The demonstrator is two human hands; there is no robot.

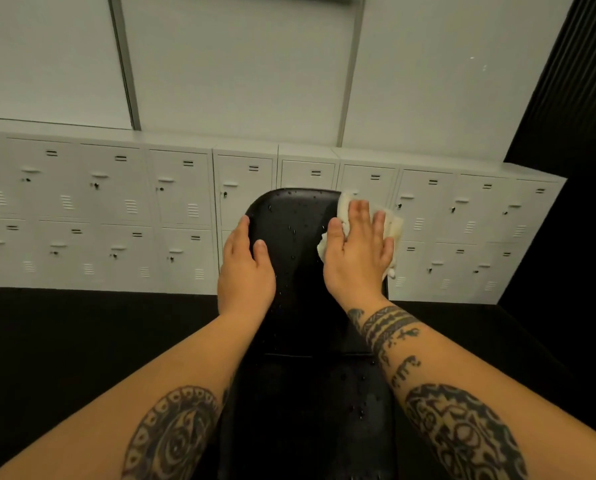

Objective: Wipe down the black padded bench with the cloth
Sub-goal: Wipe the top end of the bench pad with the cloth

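The black padded bench [296,223] runs away from me down the middle of the view, its surface dotted with water drops. My right hand [357,251] lies flat with spread fingers on a pale cream cloth [393,226], pressing it onto the bench's far right edge. The cloth sticks out beyond my fingertips and past the pad's rim. My left hand [246,268] grips the bench's left edge, thumb on top and fingers curled over the side. A seam [289,355] divides the far pad from the near pad.
A row of white lockers [116,209] stands along the far wall behind the bench. The floor [64,341] on both sides is black. A dark wall [573,133] closes the right side.
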